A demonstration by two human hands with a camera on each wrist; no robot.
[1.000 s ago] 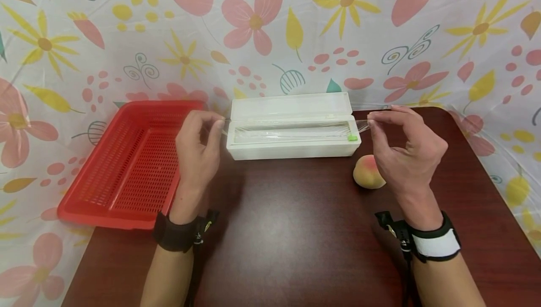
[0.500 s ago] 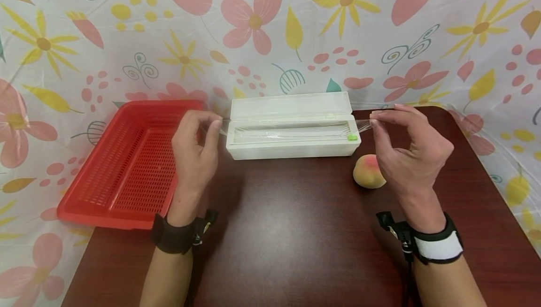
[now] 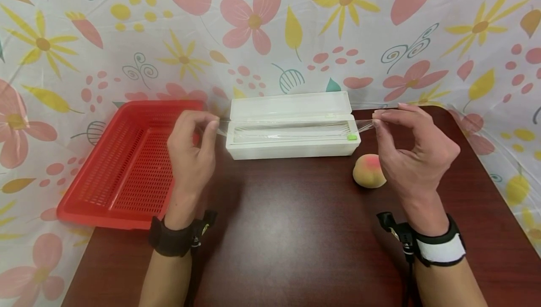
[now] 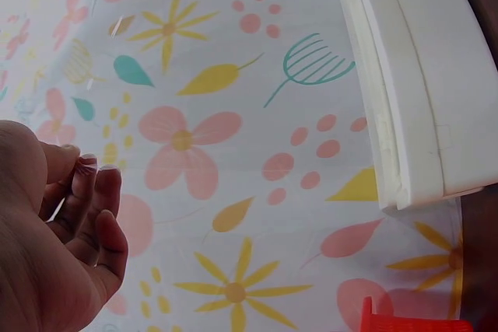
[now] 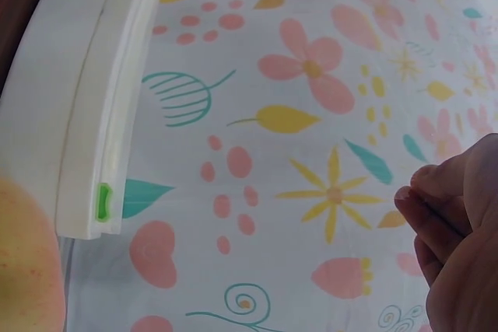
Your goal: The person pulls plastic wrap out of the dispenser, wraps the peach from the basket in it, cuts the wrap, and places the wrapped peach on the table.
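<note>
Clear plastic wrap (image 3: pixel 272 128) stretches across the open white dispenser box (image 3: pixel 291 151), whose lid leans back against the curtain. My left hand (image 3: pixel 192 149) pinches one end of the wrap between thumb and forefinger, left of the box. On the other side my right hand (image 3: pixel 416 149) pinches the opposite end the same way. A yellow-pink peach (image 3: pixel 368 172) lies on the table just left of the right hand, partly covered by it. Both wrist views show the thumb meeting the fingertips; the wrap itself is barely visible there.
A red perforated basket (image 3: pixel 145 175) stands on the left, partly behind the left hand. A green slider (image 3: pixel 351 137) sits at the box's right end. The flowered curtain (image 3: pixel 270 30) rises right behind the dark table (image 3: pixel 287 232).
Both hands have drifted slightly apart, the left one leftward and the right one rightward, still pinching the wrap. Box, peach and basket stay where they were.
</note>
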